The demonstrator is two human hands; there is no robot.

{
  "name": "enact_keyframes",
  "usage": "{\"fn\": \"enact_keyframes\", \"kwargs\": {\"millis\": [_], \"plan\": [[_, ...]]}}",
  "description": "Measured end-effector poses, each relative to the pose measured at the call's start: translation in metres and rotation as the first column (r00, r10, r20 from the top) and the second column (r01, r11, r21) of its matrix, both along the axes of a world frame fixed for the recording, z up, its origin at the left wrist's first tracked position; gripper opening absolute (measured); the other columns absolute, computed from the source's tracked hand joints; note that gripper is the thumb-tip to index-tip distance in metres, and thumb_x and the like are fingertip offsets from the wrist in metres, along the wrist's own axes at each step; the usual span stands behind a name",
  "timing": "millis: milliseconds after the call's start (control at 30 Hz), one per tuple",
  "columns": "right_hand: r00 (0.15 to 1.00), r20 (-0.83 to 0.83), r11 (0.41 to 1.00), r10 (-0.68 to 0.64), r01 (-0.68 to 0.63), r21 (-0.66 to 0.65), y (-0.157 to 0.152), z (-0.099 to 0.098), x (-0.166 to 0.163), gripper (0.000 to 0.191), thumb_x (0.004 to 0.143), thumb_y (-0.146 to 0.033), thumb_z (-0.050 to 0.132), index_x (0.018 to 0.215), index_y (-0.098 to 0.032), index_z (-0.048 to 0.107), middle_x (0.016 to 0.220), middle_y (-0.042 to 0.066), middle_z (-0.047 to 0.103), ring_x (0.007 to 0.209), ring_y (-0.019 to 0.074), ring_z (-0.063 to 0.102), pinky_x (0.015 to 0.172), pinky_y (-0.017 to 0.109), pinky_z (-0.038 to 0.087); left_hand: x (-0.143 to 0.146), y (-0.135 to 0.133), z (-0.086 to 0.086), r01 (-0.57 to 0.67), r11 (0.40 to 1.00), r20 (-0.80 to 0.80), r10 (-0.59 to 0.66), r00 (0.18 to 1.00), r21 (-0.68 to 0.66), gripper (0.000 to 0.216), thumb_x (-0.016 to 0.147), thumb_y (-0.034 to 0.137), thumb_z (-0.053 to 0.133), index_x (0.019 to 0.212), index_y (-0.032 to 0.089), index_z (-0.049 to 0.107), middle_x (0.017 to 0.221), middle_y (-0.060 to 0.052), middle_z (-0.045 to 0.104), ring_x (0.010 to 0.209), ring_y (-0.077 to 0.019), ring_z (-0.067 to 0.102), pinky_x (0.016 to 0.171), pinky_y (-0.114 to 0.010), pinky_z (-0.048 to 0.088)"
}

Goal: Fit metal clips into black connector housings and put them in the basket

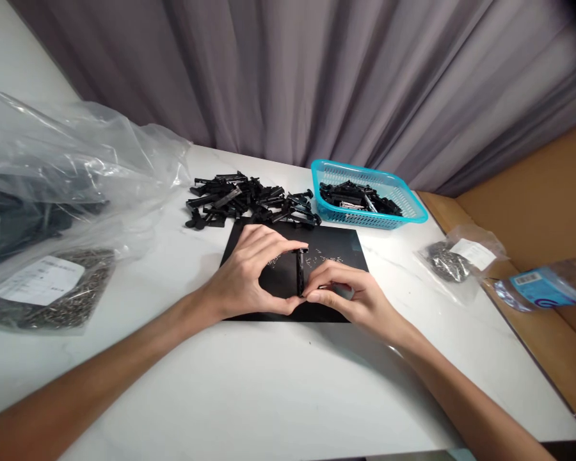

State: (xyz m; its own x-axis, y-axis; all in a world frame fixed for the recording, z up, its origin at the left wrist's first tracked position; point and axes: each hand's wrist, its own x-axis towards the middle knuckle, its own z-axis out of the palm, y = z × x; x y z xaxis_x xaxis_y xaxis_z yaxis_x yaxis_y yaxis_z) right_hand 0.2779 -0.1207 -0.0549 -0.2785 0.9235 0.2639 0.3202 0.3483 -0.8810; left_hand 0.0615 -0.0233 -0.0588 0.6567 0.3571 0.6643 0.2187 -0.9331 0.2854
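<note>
A slim black plastic part [300, 274] stands on end between the thumb and fingers of my left hand [248, 272], which grips it at top and bottom. My right hand [358, 293] is closed in a pinch beside the part's lower end, fingertips touching or nearly touching it. Whatever is in that pinch is too small to make out. Beneath both hands lies a black mat [350, 242], with tiny light metal pieces [322, 257] scattered on it behind my hands.
Behind the mat is a loose pile of black plastic parts [244, 200]. A blue basket [415, 206] holds more of them. Large clear bags [91, 150] and a labelled bag of small metal pieces [72, 301] lie left; a smaller bag [454, 262] and plastic bottle [547, 286] lie right.
</note>
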Motion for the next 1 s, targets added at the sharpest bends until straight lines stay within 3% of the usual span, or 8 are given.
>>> {"fn": "enact_keyframes", "kwargs": {"millis": [233, 700, 1000], "plan": [[0.991, 0.132, 0.999, 0.015, -0.021, 0.039, -0.0037, 0.0051, -0.0008, 0.016, 0.103, -0.032, 0.061, 0.099, -0.025, 0.074, 0.097, 0.005, 0.073, 0.088, 0.0200, 0.068, 0.081, 0.034, 0.052, -0.0001, 0.0002, -0.0021, 0.051, 0.998, -0.011, -0.050, 0.999, 0.049, 0.057, 0.074, 0.033, 0.078, 0.126, 0.018, 0.062, 0.101, -0.007, 0.072, 0.099, -0.0271, 0.065, 0.099, -0.046, 0.045], [0.986, 0.147, 0.996, 0.080, -0.085, 0.029, -0.0037, 0.0102, 0.0061, 0.015, 0.102, -0.029, 0.064, 0.097, -0.023, 0.076, 0.096, 0.003, 0.075, 0.087, 0.0176, 0.068, 0.080, 0.031, 0.052, 0.0024, -0.0023, -0.0026, 0.056, 0.996, -0.005, -0.056, 0.998, 0.065, 0.054, 0.075, 0.033, 0.079, 0.124, 0.018, 0.064, 0.099, -0.007, 0.073, 0.096, -0.0262, 0.066, 0.096, -0.045, 0.047], [0.987, 0.138, 0.983, -0.085, 0.106, -0.147, -0.0035, 0.0030, -0.0002, 0.026, 0.091, -0.047, 0.076, 0.086, -0.022, 0.075, 0.085, 0.002, 0.075, 0.078, 0.0185, 0.066, 0.070, 0.030, 0.049, 0.0025, -0.0040, 0.0002, 0.056, 0.982, -0.010, -0.055, 0.998, 0.181, 0.046, 0.079, 0.030, 0.075, 0.121, 0.015, 0.063, 0.094, -0.008, 0.070, 0.091, -0.0261, 0.067, 0.093, -0.045, 0.050]]}}
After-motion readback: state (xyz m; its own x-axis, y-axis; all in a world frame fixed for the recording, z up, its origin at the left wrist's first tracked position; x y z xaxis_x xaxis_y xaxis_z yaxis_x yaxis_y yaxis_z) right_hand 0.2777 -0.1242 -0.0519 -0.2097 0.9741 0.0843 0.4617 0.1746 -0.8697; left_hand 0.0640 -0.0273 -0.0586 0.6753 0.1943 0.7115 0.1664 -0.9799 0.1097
